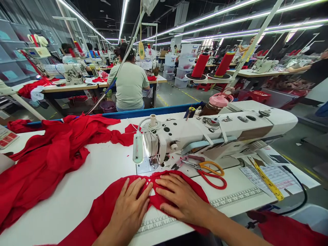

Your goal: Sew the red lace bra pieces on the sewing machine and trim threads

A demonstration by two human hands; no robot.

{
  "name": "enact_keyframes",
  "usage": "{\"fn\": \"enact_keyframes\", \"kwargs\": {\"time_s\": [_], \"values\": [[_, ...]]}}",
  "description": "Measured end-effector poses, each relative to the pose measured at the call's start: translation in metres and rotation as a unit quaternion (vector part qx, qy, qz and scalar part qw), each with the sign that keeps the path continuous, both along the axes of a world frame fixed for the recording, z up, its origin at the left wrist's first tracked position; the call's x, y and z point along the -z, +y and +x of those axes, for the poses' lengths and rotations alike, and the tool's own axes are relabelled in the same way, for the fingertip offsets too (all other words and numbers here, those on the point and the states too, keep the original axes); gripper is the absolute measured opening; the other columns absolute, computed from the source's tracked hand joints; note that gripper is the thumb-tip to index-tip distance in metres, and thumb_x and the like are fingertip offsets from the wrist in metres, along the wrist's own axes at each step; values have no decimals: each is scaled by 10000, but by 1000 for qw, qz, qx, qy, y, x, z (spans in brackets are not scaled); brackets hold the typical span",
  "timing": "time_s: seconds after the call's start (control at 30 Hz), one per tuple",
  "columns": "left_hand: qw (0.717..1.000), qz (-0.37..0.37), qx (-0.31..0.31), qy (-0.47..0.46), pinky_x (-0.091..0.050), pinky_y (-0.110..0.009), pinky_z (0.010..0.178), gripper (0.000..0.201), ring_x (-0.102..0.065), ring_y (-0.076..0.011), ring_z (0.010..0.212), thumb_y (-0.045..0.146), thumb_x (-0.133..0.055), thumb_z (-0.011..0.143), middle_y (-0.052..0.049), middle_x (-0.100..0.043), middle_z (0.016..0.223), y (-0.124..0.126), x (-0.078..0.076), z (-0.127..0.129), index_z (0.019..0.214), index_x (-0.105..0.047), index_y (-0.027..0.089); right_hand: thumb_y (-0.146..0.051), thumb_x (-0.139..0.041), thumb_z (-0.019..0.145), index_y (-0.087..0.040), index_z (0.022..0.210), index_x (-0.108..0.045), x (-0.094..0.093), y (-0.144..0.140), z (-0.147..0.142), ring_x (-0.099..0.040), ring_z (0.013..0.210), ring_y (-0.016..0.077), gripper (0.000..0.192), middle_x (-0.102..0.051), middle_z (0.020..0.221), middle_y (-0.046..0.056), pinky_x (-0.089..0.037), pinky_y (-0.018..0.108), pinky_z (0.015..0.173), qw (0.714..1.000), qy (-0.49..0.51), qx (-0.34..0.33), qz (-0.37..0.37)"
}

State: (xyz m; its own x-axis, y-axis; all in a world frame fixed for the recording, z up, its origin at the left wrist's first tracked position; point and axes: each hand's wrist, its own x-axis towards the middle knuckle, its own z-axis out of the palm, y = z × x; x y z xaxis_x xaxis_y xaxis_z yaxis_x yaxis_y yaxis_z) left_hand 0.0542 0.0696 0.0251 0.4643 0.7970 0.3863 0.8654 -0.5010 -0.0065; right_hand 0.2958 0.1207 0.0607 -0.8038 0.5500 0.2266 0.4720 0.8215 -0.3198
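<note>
Red fabric (102, 205) lies on the white table in front of the sewing machine (189, 133). My left hand (132, 201) rests flat on its left part, fingers stretched out. On the right part lies my right hand (179, 198), also flat with fingers extended. Between my fingertips the cloth narrows, and small white gaps show there. The needle area sits just beyond the fabric's far edge. Scissors (211, 172) with one orange and one red handle loop lie right of my right hand, beside the machine bed.
A heap of red cloth (58, 153) covers the table's left side. At right are a yellow tape measure (266, 179) and written papers (284, 177). Two red thread cones (200, 66) stand behind the machine. A co-worker (132, 82) sits ahead, back turned.
</note>
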Motion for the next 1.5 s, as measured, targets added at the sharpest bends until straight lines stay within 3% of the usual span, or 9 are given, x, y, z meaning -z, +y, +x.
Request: {"fn": "enact_keyframes", "kwargs": {"time_s": [0.27, 0.5, 0.73, 0.9, 0.97, 1.07, 1.13, 1.33, 1.5], "values": [[1000, -10, -6, 8, -487, -578, 1045, 507, -593, -268, 1243, 200, -471, 987, -93, -623, 1363, -4, -1, -3, 1488, -456, 274, -297, -613, 947, -250, 1328, -596, -1, -4, 0, -475, 1329, 262, 384, -581, 1418, 60, -373, 486, 1131, 1000, -3, 18, -24], [999, -36, -8, -36, -470, -607, 1056, 446, -597, -281, 1243, 209, -481, 991, -79, -620, 1363, -5, -5, -2, 1426, -521, 299, -253, -585, 965, -252, 1306, -624, -4, -6, 5, -492, 1330, 264, 343, -590, 1414, 67, -412, 486, 1114, 999, 13, 17, -25], [960, -142, -22, -241, -550, -345, 928, 248, -633, -196, 1062, 248, -387, 1046, -64, -666, 1136, 9, -31, -4, 1151, -610, 224, -93, -446, 988, -196, 1179, -641, 2, -3, -22, -639, 1087, 182, 292, -706, 1157, 72, -533, 329, 978, 981, 172, 84, 12], [955, -202, -90, -197, -486, -452, 930, 303, -604, -281, 1069, 246, -556, 959, -99, -656, 1142, 28, -34, -5, 1257, -562, 190, -165, -503, 997, -190, 1052, -663, 19, 4, -38, -649, 989, 216, 171, -710, 1033, 80, -555, 375, 896, 984, 152, 74, 48], [949, -238, -108, -175, -464, -453, 901, 264, -611, -290, 1007, 244, -626, 899, -84, -668, 1070, 37, -39, -3, 1158, -606, 198, -186, -503, 1003, -185, 1036, -665, 23, 4, -40, -649, 997, 227, 165, -707, 1033, 91, -548, 404, 915, 986, 143, 69, 58], [930, -312, -121, -153, -451, -363, 778, 61, -619, -242, 831, 212, -661, 802, -26, -659, 841, 53, -51, -2, 811, -601, 209, -182, -486, 1007, -177, 1055, -662, 24, 2, -40, -651, 1016, 239, 182, -706, 1063, 105, -541, 432, 938, 986, 130, 69, 74], [909, -369, -122, -149, -418, -288, 639, 133, -592, -197, 706, 211, -648, 756, 7, -609, 705, 65, -58, -3, 698, -528, 215, -176, -477, 1007, -169, 1078, -657, 23, 1, -40, -654, 1023, 242, 194, -706, 1081, 110, -547, 425, 934, 986, 122, 71, 87], [851, -500, -100, -124, -339, -213, 435, 232, -496, -127, 508, 233, -682, 664, 84, -506, 587, 93, -64, -10, 775, -478, 238, -175, -478, 1008, -169, 1114, -651, 24, -1, -40, -657, 1061, 236, 203, -710, 1116, 104, -541, 396, 974, 984, 108, 85, 116], [891, -437, -103, -61, -391, -241, 550, 322, -580, -178, 644, 74, -629, 595, 58, -554, 681, 85, -72, -12, 837, -500, 241, -181, -489, 1005, -166, 1083, -647, 27, -1, -41, -661, 1066, 234, 177, -718, 1120, 96, -536, 394, 993, 984, 106, 83, 114]]}}
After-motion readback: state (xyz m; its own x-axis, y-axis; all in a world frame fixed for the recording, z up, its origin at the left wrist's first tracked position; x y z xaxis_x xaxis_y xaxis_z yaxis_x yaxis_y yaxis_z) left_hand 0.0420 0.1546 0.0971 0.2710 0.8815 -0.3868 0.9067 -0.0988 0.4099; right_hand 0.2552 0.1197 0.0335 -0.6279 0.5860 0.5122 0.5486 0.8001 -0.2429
